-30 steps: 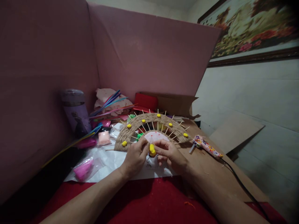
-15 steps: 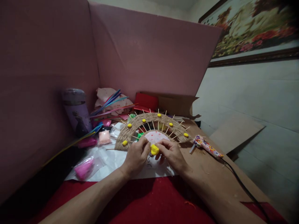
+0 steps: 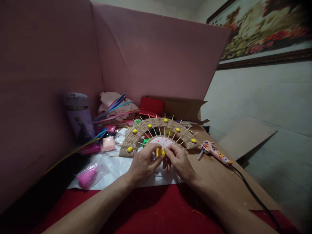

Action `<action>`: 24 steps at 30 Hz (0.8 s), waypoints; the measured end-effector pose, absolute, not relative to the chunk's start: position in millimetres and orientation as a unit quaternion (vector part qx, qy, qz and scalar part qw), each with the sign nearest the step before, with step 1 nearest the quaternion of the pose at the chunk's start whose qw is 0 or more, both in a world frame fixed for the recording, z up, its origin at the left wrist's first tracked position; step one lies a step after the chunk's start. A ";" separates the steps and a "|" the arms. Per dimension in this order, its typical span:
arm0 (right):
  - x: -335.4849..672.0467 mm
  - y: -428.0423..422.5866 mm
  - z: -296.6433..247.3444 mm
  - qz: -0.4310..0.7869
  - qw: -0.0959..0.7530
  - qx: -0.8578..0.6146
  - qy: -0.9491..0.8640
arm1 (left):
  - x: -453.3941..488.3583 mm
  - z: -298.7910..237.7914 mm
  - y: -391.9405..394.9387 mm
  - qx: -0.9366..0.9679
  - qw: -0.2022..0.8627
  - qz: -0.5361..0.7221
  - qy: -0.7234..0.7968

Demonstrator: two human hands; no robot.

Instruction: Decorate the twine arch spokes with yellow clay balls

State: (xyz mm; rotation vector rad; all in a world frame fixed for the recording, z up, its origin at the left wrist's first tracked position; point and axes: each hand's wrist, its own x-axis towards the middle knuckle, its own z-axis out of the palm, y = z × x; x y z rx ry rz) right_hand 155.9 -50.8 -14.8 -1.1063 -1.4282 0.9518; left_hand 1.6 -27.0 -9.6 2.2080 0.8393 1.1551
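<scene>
A small lump of yellow clay is pinched between the fingertips of my left hand and my right hand, both closed on it. Just beyond them lies a half-round woven twine fan with wooden skewer spokes and several yellow clay dots on its band. A pink speckled half disc sits at the fan's centre. Both hands hover over a white sheet on the table.
A patterned glue gun with a black cord lies right of the fan. A purple tumbler, coloured sticks, clay packets and a red box crowd the left and back. Pink board walls enclose the table.
The hands have drawn closer together and slightly forward. The yellow clay, earlier a larger visible lump, is now mostly covered by the pinching fingers.
</scene>
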 end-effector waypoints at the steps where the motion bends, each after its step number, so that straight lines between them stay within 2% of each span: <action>1: 156.0 -50.5 -15.1 0.399 0.522 -0.457 -0.600 | 2.2 -8.8 -26.6 0.805 0.268 0.433 0.306; 6: 155.3 -53.9 -14.9 0.380 0.506 -0.446 -0.634 | 2.6 -5.4 -24.8 0.760 0.353 0.441 0.322; 12: 155.4 -55.1 -14.0 0.344 0.501 -0.450 -0.654 | 0.9 -4.5 -23.5 0.758 0.366 0.456 0.288; 17: 155.4 -54.9 -15.5 0.308 0.488 -0.460 -0.675 | 1.9 -6.0 -25.1 0.775 0.317 0.455 0.302; 24: 150.4 -63.9 -10.0 0.145 0.427 -0.468 -0.760 | 4.1 -7.9 -28.8 0.798 0.144 0.454 0.368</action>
